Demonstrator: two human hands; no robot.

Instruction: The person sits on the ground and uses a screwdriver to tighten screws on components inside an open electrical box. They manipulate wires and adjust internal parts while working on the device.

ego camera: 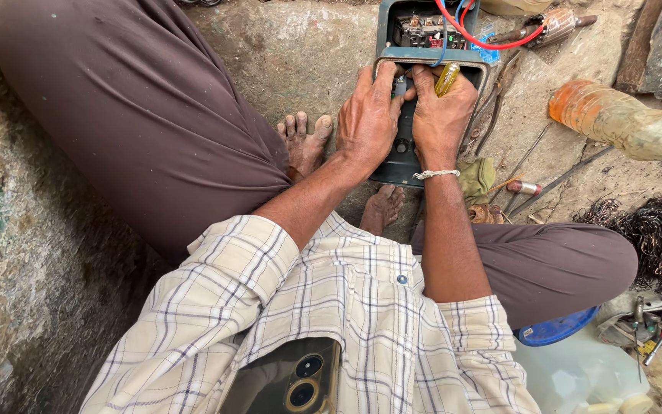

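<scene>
A blue-grey metal housing (389,31) with wiring inside lies on the rough ground between my feet. My left hand (368,123) presses down on its lower opening, fingers over a small part at the rim. Beside it, touching it, my right hand (440,115) grips a screwdriver with a yellow translucent handle (447,78), its tip hidden in the housing. Red and blue wires (475,40) loop out of the housing's upper compartment.
A dirty orange plastic bottle (622,123) lies at right. A tangle of thin wire (657,234) sits at the far right. Loose tools (649,322), a blue lid (555,330) and a clear jug (584,376) are at bottom right. A phone (289,379) sits in my shirt pocket.
</scene>
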